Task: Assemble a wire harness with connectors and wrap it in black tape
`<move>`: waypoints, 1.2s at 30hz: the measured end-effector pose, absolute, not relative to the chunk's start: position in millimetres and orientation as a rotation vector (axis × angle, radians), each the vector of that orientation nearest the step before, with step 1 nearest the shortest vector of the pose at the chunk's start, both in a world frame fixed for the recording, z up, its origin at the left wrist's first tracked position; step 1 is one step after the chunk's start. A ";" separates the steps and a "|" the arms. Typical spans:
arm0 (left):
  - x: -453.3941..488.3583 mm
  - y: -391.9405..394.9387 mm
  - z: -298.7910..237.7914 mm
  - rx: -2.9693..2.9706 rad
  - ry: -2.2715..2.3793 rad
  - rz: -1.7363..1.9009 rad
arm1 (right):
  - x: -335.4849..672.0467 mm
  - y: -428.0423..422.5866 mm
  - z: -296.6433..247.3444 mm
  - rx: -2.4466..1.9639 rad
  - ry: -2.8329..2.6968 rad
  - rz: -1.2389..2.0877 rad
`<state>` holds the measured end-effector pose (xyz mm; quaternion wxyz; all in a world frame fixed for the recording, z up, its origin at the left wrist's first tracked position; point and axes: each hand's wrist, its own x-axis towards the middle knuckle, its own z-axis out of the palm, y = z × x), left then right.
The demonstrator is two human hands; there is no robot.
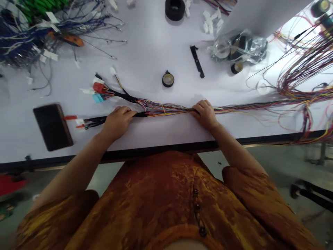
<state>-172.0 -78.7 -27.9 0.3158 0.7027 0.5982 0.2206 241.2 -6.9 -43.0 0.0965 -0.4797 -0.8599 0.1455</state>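
A wire harness (171, 109) of many thin coloured wires lies lengthwise across the white table. My left hand (117, 121) is closed round its black-taped lower branch, whose ends with orange and white pieces stick out to the left. Farther right, my right hand (205, 114) wraps round the loose wire bundle. Between the hands the wires run almost straight and fan out slightly. An upper taped branch carries a red connector (99, 87), a light-blue connector (98, 98) and a small white connector (112, 71). Beyond the harness lies a small roll of black tape (168, 80).
A phone (53, 126) lies at the left near the table's front edge (161, 148). Behind are a black cutter-like tool (197, 61), a larger black tape roll (175, 8) and bagged rolls (240, 47). Blue cables (28, 40) pile up far left; loose wires (293, 81) spread right.
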 end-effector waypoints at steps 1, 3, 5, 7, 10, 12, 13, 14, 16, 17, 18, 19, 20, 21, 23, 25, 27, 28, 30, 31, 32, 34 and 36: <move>-170.4 -80.6 -25.0 1.838 1.585 0.588 | 239.4 -8.8 -40.8 -1.446 -2.555 0.425; -166.1 -81.9 -17.2 1.795 1.623 0.653 | 234.4 -14.0 -35.7 -1.482 -2.568 0.400; -160.1 -77.2 -8.8 1.781 1.667 0.749 | 228.1 -19.1 -31.5 -1.464 -2.593 0.381; -153.2 -65.9 -3.3 1.880 1.657 0.764 | 221.3 -22.0 -30.0 -1.414 -2.622 0.382; -145.7 -43.0 -7.2 2.055 1.512 0.593 | 212.6 -20.6 -34.4 -1.371 -2.617 0.418; -145.0 -31.0 -17.1 2.049 1.458 0.511 | 209.3 -17.2 -40.3 -1.346 -2.573 0.481; -145.8 -27.4 -22.9 2.027 1.454 0.499 | 208.6 -15.4 -43.3 -1.326 -2.543 0.525; -147.3 -25.3 -28.6 2.005 1.456 0.504 | 208.5 -13.7 -46.0 -1.306 -2.507 0.567; -151.0 -24.9 -37.4 1.974 1.462 0.540 | 209.6 -11.3 -49.9 -1.273 -2.431 0.625; -152.7 -25.7 -40.1 1.967 1.464 0.558 | 210.5 -10.6 -51.0 -1.263 -2.398 0.640; -153.9 -26.6 -41.8 1.966 1.463 0.568 | 211.4 -10.1 -51.5 -1.254 -2.372 0.650; -154.7 -27.3 -42.6 1.971 1.459 0.570 | 212.2 -9.8 -51.6 -1.251 -2.351 0.656; -154.9 -27.6 -42.9 1.978 1.454 0.569 | 212.8 -9.6 -51.5 -1.251 -2.335 0.658; -154.6 -27.4 -42.9 1.985 1.449 0.567 | 213.1 -9.4 -51.4 -1.254 -2.323 0.657; -153.6 -25.9 -42.9 1.987 1.441 0.565 | 213.2 -9.2 -51.9 -1.260 -2.310 0.648; -154.2 -24.0 -43.3 1.984 1.438 0.560 | 213.3 -9.1 -53.3 -1.259 -2.304 0.638; -159.2 -23.4 -42.8 1.994 1.450 0.554 | 214.5 -9.5 -54.3 -1.261 -2.296 0.633; -164.0 -23.9 -41.8 2.003 1.467 0.559 | 215.6 -10.0 -53.8 -1.269 -2.292 0.634; -176.9 -26.6 -38.0 2.015 1.516 0.592 | 216.4 -11.3 -48.9 -1.308 -2.303 0.639; -184.0 -28.4 -35.2 2.019 1.534 0.609 | 214.8 -12.0 -44.2 -1.336 -2.329 0.630; -190.5 -30.2 -32.1 2.024 1.546 0.619 | 210.6 -12.5 -38.0 -1.362 -2.369 0.608; -199.5 -31.9 -25.7 2.036 1.550 0.612 | 190.8 -12.6 -22.9 -1.364 -2.457 0.542; -201.6 -29.7 -19.9 2.043 1.551 0.582 | 153.4 -10.8 -8.6 -1.266 -2.527 0.526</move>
